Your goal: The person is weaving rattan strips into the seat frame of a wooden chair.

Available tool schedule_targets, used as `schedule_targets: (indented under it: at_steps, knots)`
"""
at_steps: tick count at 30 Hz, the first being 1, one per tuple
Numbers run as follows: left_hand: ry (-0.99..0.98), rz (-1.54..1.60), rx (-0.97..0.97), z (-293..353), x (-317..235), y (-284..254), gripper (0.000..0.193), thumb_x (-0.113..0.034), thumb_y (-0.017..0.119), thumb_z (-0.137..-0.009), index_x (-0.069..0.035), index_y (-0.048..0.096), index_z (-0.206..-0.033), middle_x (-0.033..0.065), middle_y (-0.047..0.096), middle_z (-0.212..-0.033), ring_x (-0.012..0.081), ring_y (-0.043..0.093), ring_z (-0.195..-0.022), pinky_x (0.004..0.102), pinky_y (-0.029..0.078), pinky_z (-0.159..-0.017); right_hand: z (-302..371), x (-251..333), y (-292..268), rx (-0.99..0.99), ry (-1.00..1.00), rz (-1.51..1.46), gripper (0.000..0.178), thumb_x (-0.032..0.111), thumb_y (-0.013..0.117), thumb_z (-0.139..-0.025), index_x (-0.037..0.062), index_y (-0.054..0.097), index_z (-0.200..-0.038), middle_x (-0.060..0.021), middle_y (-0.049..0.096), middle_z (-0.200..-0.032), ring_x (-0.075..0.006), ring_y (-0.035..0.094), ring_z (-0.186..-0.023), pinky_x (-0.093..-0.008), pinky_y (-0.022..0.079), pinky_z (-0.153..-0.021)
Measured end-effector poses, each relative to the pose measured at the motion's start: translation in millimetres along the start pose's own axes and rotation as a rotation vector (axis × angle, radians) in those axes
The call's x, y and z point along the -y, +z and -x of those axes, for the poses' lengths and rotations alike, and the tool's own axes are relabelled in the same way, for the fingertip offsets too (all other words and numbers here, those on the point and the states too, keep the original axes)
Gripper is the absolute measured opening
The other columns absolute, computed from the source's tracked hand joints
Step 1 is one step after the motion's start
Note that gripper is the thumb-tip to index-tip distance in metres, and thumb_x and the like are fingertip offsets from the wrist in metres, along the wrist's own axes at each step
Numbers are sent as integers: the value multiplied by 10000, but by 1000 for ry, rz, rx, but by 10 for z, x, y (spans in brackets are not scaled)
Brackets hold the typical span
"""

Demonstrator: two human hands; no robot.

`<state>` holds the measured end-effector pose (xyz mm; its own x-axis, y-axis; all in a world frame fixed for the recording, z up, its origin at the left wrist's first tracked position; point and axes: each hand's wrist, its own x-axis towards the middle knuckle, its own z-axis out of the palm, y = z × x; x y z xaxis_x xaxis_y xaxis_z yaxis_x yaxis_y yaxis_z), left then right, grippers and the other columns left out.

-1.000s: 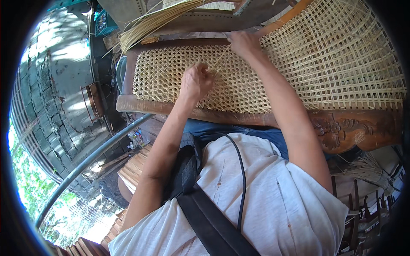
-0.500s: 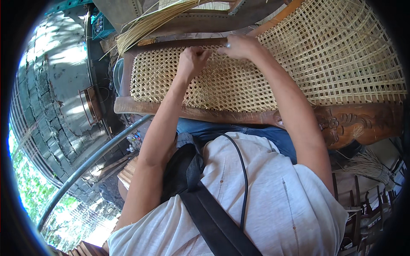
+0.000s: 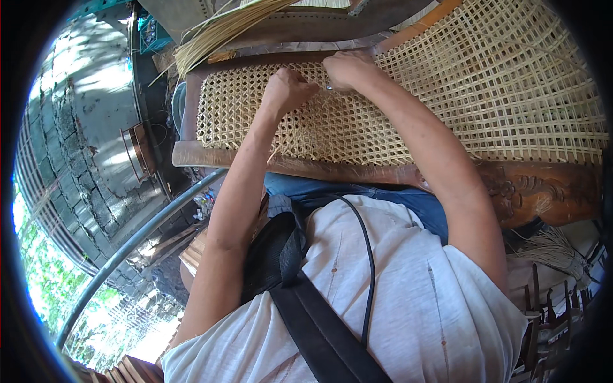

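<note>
Head cam: the cane (image 3: 364, 131) runs upper centre to upper right, denser weave at left, open grid at right, so probably partway done. Left hand (image 3: 288, 89) and right hand (image 3: 347, 70) curled over it, can't tell if they're pinching a strand.

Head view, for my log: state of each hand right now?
Left hand: curled over woven cane webbing; whether it holds a strand can't be told.
Right hand: also curled over it; grip's contents hidden.

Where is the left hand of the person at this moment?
In the head view, the left hand is above and slightly left of centre, over the woven cane panel, just left of the right hand.
</note>
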<state>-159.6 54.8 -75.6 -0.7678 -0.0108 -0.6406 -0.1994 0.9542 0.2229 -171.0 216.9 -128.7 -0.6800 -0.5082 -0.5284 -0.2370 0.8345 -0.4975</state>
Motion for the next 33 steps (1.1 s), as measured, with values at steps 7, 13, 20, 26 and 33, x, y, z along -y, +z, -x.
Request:
schedule_targets:
  at_steps: [7, 13, 20, 26, 33]
  knots:
    - [16, -21, 21, -44, -22, 12, 402, -333, 750, -721, 64, 718, -777, 213, 694, -713, 286, 707, -701, 402, 563, -689, 73, 198, -3, -82, -48, -125, 240, 87, 601, -841, 29, 716, -1044, -187, 677, -1178, -323, 636, -1145, -422, 497, -984]
    - [57, -34, 9, -122, 100, 49, 421, -341, 738, -710, 76, 704, -752, 239, 686, -712, 307, 706, -703, 416, 566, -689, 60, 138, -71, -61, -45, -78, 241, 113, 622, -844, 47, 718, -1056, -156, 685, -1179, -291, 645, -1135, -419, 498, -976]
    - [24, -9, -12, -102, 72, 57, 439, -359, 746, -720, 76, 710, -767, 249, 689, -734, 319, 711, -719, 415, 568, -691, -11, 118, -21, -67, -40, -34, 272, 106, 586, -854, 76, 728, -1084, -120, 704, -1157, -259, 655, -1126, -402, 489, -975]
    - [69, -145, 85, -192, 127, 122, 571, -491, 791, -735, 66, 719, -841, 269, 704, -856, 348, 717, -864, 427, 572, -803, 65, 89, -184, 38, -32, -49, 326, 122, 626, -816, 13, 694, -1115, -162, 666, -1218, -308, 638, -1142, -427, 510, -958]
    - [109, -397, -82, -173, -60, 353, 561, -500, 788, -749, 40, 717, -883, 270, 703, -908, 386, 697, -934, 447, 564, -821, 113, 54, -288, 192, 76, -11, 292, 143, 617, -849, 102, 725, -1118, -82, 679, -1233, -243, 637, -1155, -405, 507, -951]
